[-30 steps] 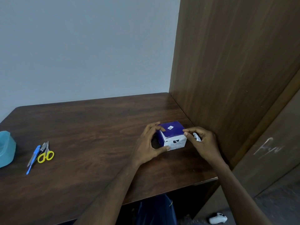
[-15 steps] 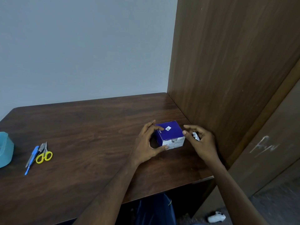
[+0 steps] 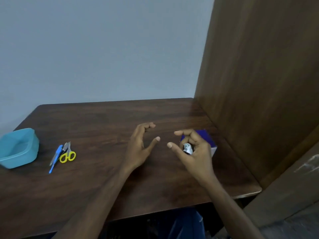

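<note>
Since the earlier frame my left hand [image 3: 138, 149] has come off the purple box [image 3: 209, 140], which now sits right of centre, partly behind my right hand [image 3: 195, 156]. Box: purple top, pale lower side at its right corner.

Left hand: released, fingers loosely curled, thumb out, holding nothing, at frame centre.

Right hand: thumb and forefinger spread, remaining fingers curled round a crumpled white scrap [image 3: 187, 148]; contact with the box cannot be told.

Surface: dark wooden table [image 3: 103, 128]. At far left a teal container [image 3: 19, 157], then a blue tool [image 3: 56, 157] beside yellow-handled scissors [image 3: 68, 155]. Grey wall [image 3: 103, 49] behind, wooden panel [image 3: 259, 83] at right.
</note>
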A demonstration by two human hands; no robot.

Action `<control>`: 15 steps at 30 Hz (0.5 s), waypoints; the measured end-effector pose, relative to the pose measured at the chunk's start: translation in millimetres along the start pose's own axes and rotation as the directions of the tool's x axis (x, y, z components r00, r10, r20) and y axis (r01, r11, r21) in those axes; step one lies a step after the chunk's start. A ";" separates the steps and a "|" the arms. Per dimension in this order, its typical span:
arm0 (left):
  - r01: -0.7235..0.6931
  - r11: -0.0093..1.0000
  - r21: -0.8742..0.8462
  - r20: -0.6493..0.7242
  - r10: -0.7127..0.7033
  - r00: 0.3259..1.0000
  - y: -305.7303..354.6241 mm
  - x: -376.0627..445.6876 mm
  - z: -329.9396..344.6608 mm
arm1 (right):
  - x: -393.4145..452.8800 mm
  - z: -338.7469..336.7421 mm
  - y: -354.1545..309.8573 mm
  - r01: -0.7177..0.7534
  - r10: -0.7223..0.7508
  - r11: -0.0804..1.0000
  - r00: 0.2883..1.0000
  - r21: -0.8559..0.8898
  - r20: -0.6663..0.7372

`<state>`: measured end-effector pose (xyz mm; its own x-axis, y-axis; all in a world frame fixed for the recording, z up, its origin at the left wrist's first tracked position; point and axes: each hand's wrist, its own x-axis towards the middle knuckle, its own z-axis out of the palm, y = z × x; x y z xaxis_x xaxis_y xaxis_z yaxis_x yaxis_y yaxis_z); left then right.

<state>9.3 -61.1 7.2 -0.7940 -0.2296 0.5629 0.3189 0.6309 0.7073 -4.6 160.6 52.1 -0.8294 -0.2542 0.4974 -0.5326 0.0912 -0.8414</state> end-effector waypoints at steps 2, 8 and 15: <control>0.017 0.999 0.029 -0.026 -0.016 1.000 -16.6 0.5 -27.5 | 2.7 41.9 -6.5 -0.055 0.045 0.994 0.994 0.096 0.103; 0.195 0.945 0.261 -0.074 -0.182 0.981 -73.7 15.2 -81.2 | 52.2 168.6 36.4 -0.402 0.361 0.846 0.915 0.349 0.179; 0.042 0.703 0.710 0.112 -0.172 0.979 -99.8 14.5 -73.3 | 89.1 213.0 92.6 -0.301 0.255 0.915 0.947 0.269 0.193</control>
<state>3.9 -181.7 -23.9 -0.8900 -0.2497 0.3816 -0.1762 0.9600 0.2174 -91.9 -58.7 -26.5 -0.8892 -0.4035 0.2158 -0.1920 -0.0990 -0.9764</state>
